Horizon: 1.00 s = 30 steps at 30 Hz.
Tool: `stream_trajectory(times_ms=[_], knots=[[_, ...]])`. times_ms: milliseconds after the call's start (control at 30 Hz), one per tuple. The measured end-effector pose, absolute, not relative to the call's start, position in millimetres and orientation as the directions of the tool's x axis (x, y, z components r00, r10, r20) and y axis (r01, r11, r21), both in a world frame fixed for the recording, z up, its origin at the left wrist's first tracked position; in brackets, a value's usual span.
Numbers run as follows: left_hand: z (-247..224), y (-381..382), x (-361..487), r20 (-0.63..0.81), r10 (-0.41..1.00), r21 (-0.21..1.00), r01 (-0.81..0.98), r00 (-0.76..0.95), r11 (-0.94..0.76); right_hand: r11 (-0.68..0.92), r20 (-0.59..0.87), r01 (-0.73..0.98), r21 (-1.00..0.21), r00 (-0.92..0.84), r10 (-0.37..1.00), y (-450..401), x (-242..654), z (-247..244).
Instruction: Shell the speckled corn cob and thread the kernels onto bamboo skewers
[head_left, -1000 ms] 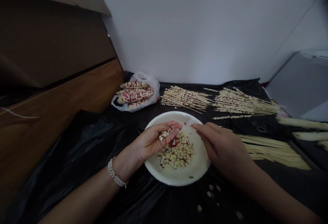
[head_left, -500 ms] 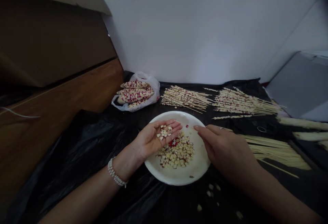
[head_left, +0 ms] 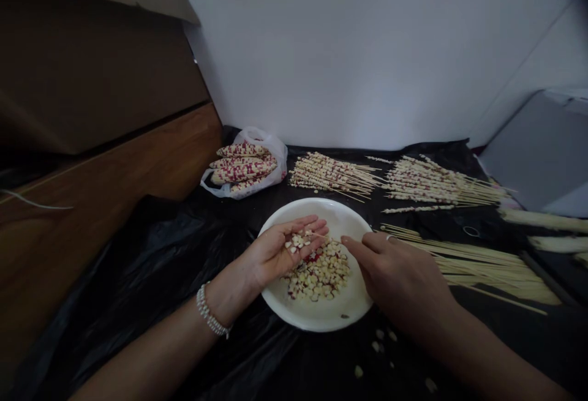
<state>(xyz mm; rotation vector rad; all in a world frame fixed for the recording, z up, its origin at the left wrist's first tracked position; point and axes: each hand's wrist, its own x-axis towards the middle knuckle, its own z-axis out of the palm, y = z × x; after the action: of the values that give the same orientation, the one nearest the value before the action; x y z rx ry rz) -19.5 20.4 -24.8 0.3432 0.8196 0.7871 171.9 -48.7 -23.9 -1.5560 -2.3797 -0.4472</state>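
Note:
My left hand (head_left: 282,251) is palm up over the bowl, its fingers stretched out and slightly cupped. A small heap of pale corn kernels (head_left: 297,242) lies in that palm. My right hand (head_left: 395,263) is closed in a pinch on a thin bamboo skewer (head_left: 509,302). The skewer's front end reaches the kernels by my left fingers, and its tail sticks out behind my right hand. Below is a white bowl (head_left: 316,321) with many loose cream and purple kernels (head_left: 321,281) in it. The fingertips of my right hand are partly hidden.
Behind the bowl, a plastic bag (head_left: 280,159) holds speckled corn cobs (head_left: 243,172). Kernel-threaded skewers lie in a left bundle (head_left: 321,174) and a right bundle (head_left: 422,183). Bare skewers (head_left: 496,266) and stripped cobs (head_left: 551,220) are at right. Black plastic sheet (head_left: 184,248) covers the surface.
My right hand has moved a little left, bringing the skewer's front end to the kernels in my left palm. My left hand has hardly moved.

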Motion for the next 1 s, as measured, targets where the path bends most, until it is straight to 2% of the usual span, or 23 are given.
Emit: stream_trajectory(times_ms=[167, 433, 733, 1000], knots=[[-25.9, 20.5, -20.4, -0.522, 0.749, 0.551, -0.508, 0.408, 0.662, 0.379, 0.426, 0.920, 0.101, -0.384, 0.819, -49.7, 171.7, -26.9], [-24.1, 21.2, -20.0, -0.537, 0.740, 0.543, -0.506, 0.405, 0.670, 0.368, 0.341, 0.923, 0.109, -0.383, 0.859, -51.4, 169.3, -25.2], [-29.0, 16.7, -21.2, -0.484, 0.760, 0.579, -0.492, 0.434, 0.650, 0.389, 0.423, 0.915, 0.108, -0.396, 0.815, -48.3, 170.9, -29.8], [-32.7, 15.8, -20.7, -0.453, 0.776, 0.609, -0.483, 0.438, 0.629, 0.356, 0.421, 0.904, 0.237, -0.426, 0.801, -53.0, 166.3, -24.6]])
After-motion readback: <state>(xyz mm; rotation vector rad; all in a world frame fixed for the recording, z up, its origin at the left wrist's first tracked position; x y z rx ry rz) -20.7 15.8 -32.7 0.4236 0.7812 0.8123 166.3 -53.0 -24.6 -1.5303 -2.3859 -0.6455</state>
